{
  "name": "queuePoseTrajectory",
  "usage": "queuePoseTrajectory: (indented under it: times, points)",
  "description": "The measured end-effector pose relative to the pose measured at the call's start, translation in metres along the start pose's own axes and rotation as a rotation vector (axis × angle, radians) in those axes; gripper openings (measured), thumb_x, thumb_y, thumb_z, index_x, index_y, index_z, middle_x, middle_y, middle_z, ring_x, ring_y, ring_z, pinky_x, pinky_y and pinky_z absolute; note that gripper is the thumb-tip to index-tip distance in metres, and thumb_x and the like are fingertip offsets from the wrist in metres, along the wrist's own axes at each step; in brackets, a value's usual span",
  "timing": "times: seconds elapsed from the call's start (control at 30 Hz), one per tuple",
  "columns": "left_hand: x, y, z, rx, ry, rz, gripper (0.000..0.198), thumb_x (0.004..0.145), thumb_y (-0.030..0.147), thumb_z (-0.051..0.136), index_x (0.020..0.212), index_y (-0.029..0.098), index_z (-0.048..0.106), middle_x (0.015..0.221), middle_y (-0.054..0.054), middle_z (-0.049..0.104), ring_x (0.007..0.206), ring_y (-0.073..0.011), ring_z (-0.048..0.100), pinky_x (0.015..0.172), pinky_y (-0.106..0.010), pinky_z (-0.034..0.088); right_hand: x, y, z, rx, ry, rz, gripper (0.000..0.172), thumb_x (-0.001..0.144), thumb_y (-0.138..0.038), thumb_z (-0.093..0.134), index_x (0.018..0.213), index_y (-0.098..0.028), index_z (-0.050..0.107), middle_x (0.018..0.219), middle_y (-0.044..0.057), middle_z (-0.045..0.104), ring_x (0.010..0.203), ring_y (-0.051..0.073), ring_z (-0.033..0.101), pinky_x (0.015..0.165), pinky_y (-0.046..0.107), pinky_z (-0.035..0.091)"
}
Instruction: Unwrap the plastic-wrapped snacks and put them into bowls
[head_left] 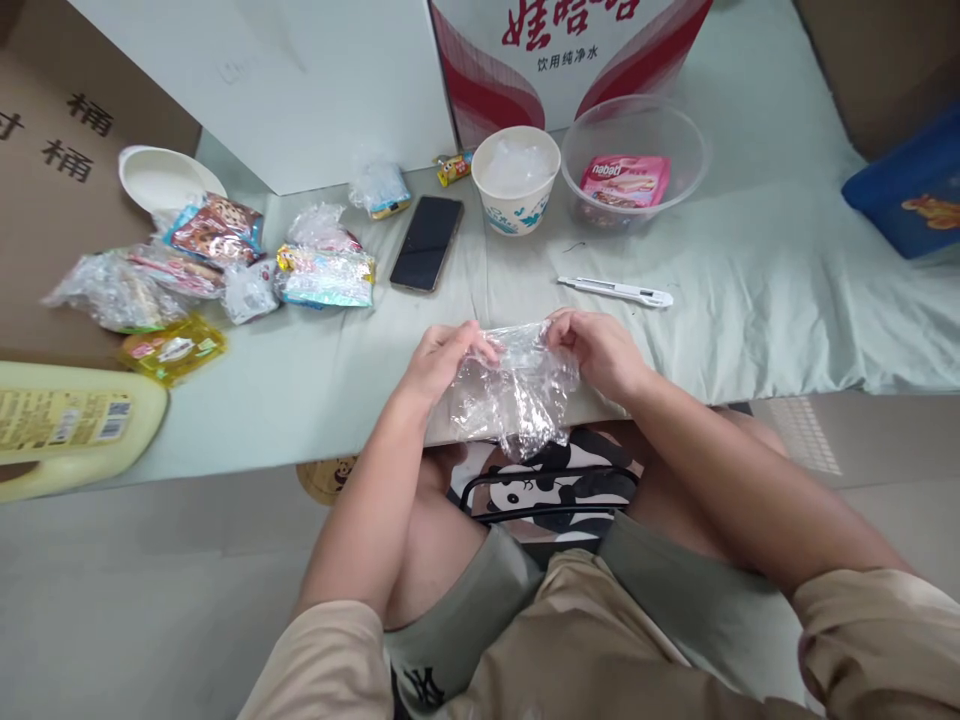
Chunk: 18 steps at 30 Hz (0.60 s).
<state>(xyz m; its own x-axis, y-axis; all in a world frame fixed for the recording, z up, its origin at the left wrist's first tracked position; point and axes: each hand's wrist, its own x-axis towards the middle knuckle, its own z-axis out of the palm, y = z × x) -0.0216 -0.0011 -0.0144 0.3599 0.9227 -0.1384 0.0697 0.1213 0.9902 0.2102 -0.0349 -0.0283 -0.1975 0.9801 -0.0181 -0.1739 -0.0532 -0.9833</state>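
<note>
A crinkled clear plastic bag (525, 385) hangs between my two hands over the front edge of the cloth-covered surface. My left hand (448, 362) pinches its upper left side, thumb and fingers closed on the film. At the upper right side, my right hand (592, 350) is closed on the same bag. Behind my right hand lies a white utility knife (616, 291). A paper tub (517, 185) with crumpled clear plastic in it stands farther back. Beside it, a clear plastic bowl (694, 160) holds a pink nabati packet (626, 181).
A dark phone (427, 243) lies left of centre. Several wrapped snacks (326, 275) are spread to the left, near a white bowl (169, 178). A yellow jug (82, 420) occupies the front left. Boxes (570, 60) line the back. A blue container (911, 185) stands at right.
</note>
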Motion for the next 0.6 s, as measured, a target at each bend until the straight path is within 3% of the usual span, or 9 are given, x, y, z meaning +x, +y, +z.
queuePoseTrajectory:
  times: [0.03,0.07,0.13,0.2,0.27,0.3,0.4,0.5,0.6]
  points:
    - [0.001,-0.002,0.003,0.067,0.040,0.044,0.037,0.082,0.047,0.071,0.058,0.018,0.072,0.068,-0.006,0.072,0.072,-0.0169,0.069,0.072,-0.030,0.055,0.000,0.000,0.001,-0.015,0.050,0.026,0.020,0.093,-0.044,0.061,0.094,-0.024,0.060,0.094,0.003,0.061,0.078,0.015,0.059,0.070,0.031,0.052]
    - [0.001,-0.003,0.005,0.108,0.069,0.086,0.032,0.078,0.043,0.076,0.059,0.018,0.070,0.071,-0.006,0.072,0.074,-0.0165,0.068,0.074,-0.030,0.054,-0.001,0.000,0.003,-0.022,0.078,0.064,0.029,0.089,-0.042,0.068,0.109,-0.026,0.056,0.100,0.003,0.062,0.077,0.014,0.060,0.069,0.031,0.052]
    - [0.001,-0.004,0.008,0.077,0.100,0.136,0.020,0.070,0.035,0.084,0.071,0.020,0.070,0.083,-0.004,0.073,0.079,-0.0158,0.068,0.076,-0.029,0.054,-0.001,0.000,0.006,-0.036,0.069,0.150,0.069,0.079,-0.035,0.080,0.135,-0.032,0.040,0.103,0.002,0.062,0.074,0.015,0.061,0.066,0.032,0.053]
    - [0.000,-0.002,0.010,-0.072,0.121,0.125,0.039,0.064,0.030,0.088,0.097,0.024,0.069,0.097,-0.002,0.073,0.084,-0.0149,0.069,0.077,-0.028,0.055,-0.001,-0.002,0.009,-0.054,0.040,0.180,0.084,0.076,-0.031,0.081,0.143,-0.031,0.031,0.095,0.000,0.062,0.072,0.016,0.062,0.066,0.033,0.054]
    - [0.000,-0.001,0.011,-0.219,0.080,0.020,0.063,0.062,0.030,0.089,0.118,0.029,0.061,0.106,-0.003,0.073,0.090,-0.0163,0.071,0.079,-0.029,0.056,-0.001,-0.005,0.010,-0.054,0.066,0.128,0.080,0.077,-0.031,0.079,0.143,-0.029,0.034,0.089,-0.001,0.062,0.074,0.016,0.063,0.069,0.033,0.054]
    - [-0.001,0.000,0.012,-0.256,0.042,-0.056,0.065,0.062,0.031,0.089,0.120,0.028,0.060,0.105,-0.004,0.073,0.091,-0.0180,0.072,0.079,-0.030,0.057,-0.001,-0.006,0.011,-0.046,0.091,0.088,0.077,0.078,-0.032,0.079,0.142,-0.029,0.036,0.089,-0.001,0.062,0.077,0.017,0.063,0.071,0.033,0.054]
    - [0.000,0.002,0.016,-0.243,-0.017,-0.246,0.046,0.063,0.029,0.086,0.103,0.018,0.067,0.089,-0.005,0.075,0.082,-0.0191,0.073,0.072,-0.028,0.057,0.001,-0.007,0.010,-0.054,0.093,0.040,0.064,0.078,-0.038,0.081,0.132,-0.027,0.049,0.091,0.001,0.064,0.081,0.017,0.063,0.070,0.032,0.053]
    - [0.001,0.003,0.016,-0.216,0.075,-0.259,0.028,0.065,0.025,0.081,0.088,0.016,0.069,0.079,-0.003,0.073,0.068,-0.0144,0.068,0.058,-0.023,0.052,0.002,-0.006,0.007,-0.210,0.044,0.100,0.032,0.083,-0.047,0.076,0.097,-0.021,0.063,0.080,0.001,0.062,0.072,0.014,0.058,0.064,0.030,0.048]
    - [0.003,0.005,0.011,-0.242,0.162,-0.166,0.023,0.065,0.027,0.080,0.081,0.017,0.067,0.074,-0.001,0.070,0.063,-0.0118,0.065,0.051,-0.020,0.048,0.003,-0.005,0.007,-0.225,0.076,0.119,0.036,0.090,-0.055,0.068,0.087,-0.021,0.057,0.067,-0.003,0.056,0.059,0.011,0.051,0.054,0.027,0.044]
